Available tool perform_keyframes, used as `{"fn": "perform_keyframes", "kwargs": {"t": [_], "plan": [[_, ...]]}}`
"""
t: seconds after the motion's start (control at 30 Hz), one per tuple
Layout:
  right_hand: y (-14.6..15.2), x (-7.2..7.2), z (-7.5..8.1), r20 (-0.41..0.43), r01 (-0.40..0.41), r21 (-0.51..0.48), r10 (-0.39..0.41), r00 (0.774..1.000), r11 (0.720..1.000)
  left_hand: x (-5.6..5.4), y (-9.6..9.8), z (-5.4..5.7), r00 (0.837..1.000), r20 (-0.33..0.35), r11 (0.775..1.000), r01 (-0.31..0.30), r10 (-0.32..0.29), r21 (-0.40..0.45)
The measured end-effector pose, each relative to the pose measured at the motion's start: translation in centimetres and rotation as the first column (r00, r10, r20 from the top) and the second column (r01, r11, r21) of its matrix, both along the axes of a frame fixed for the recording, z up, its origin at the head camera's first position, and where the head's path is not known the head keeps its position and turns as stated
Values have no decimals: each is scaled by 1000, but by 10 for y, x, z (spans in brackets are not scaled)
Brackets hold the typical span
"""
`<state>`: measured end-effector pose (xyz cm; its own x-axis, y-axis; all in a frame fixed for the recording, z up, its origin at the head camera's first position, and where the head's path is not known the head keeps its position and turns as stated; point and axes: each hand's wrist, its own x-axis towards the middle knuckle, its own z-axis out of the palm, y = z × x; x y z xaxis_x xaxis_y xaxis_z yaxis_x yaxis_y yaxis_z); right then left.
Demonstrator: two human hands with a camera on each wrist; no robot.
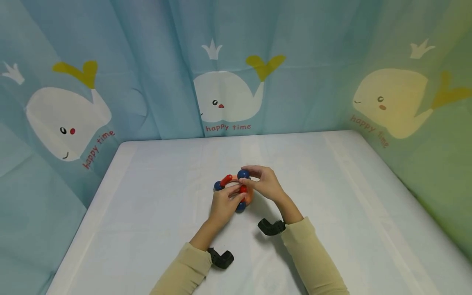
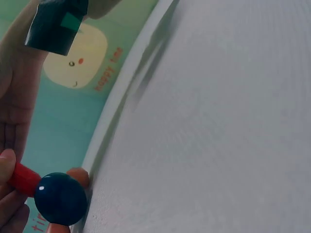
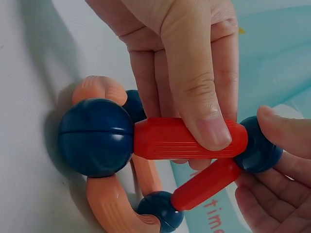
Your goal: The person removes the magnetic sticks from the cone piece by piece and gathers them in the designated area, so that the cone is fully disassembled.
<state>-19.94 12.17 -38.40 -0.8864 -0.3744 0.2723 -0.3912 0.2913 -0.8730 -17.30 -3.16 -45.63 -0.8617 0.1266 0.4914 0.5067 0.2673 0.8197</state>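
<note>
A toy frame of blue balls, red straight rods and orange curved rods point(image 3: 114, 204) stands near the middle of the table. My left hand point(image 1: 222, 205) pinches one red rod point(image 3: 163, 139) between thumb and fingers. That rod joins a large blue ball point(image 3: 95, 137) low on the frame to the raised blue ball point(image 1: 243, 174). My right hand point(image 1: 269, 185) holds this raised ball between thumb and fingers. A second red rod point(image 3: 206, 184) slants from it down to another blue ball point(image 1: 218, 186). In the left wrist view, the near blue ball point(image 2: 60, 199) hides part of the orange rods.
The white table point(image 1: 147, 213) spreads around both hands. Blue-green curtains point(image 1: 158, 82) printed with whales hang behind it and along its sides. Each wrist wears a black camera mount point(image 1: 271, 227) that juts inward over the tabletop.
</note>
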Motion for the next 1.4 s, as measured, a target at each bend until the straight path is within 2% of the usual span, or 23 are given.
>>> {"fn": "perform_keyframes", "kwargs": {"t": [0.13,0.3,0.4,0.7,0.8,0.97,1.03,1.07,1.17,1.27,1.33,1.4], "plan": [[-1,6,13,7,-6,1,6,1000,1000,-1,2,0,1000,-19,1000,-1,1,3],[0,3,13,13,-2,-2,2,1000,1000,-2,3,-1,999,-33,998,31,-30,46],[1,-1,14,23,0,-8,0,1000,1000,-3,3,-1,999,-39,999,34,-32,41],[4,-9,19,43,2,10,-2,999,1000,-4,-2,7,998,-58,997,-27,23,-67],[4,-10,18,54,15,10,-16,998,1000,-7,-8,12,995,-84,997,-50,46,-52],[4,-11,18,67,46,17,-48,997,999,-19,-19,21,976,-178,992,-128,126,0],[4,-11,18,71,60,22,-61,996,998,-28,-22,22,968,-198,986,-162,154,-28],[4,-11,19,74,65,23,-67,995,998,-32,-22,23,971,-186,986,-159,149,-44],[4,-12,19,82,69,21,-70,994,997,-44,-22,23,994,-59,987,-101,95,-122],[5,-13,20,85,64,16,-65,994,998,-54,-19,22,997,62,978,-30,43,-206],[5,-13,20,85,57,7,-58,995,998,-59,-16,21,997,73,970,-7,25,-243],[5,-14,19,83,52,-2,-52,995,999,-63,-13,21,999,35,966,-9,18,-259]]}}
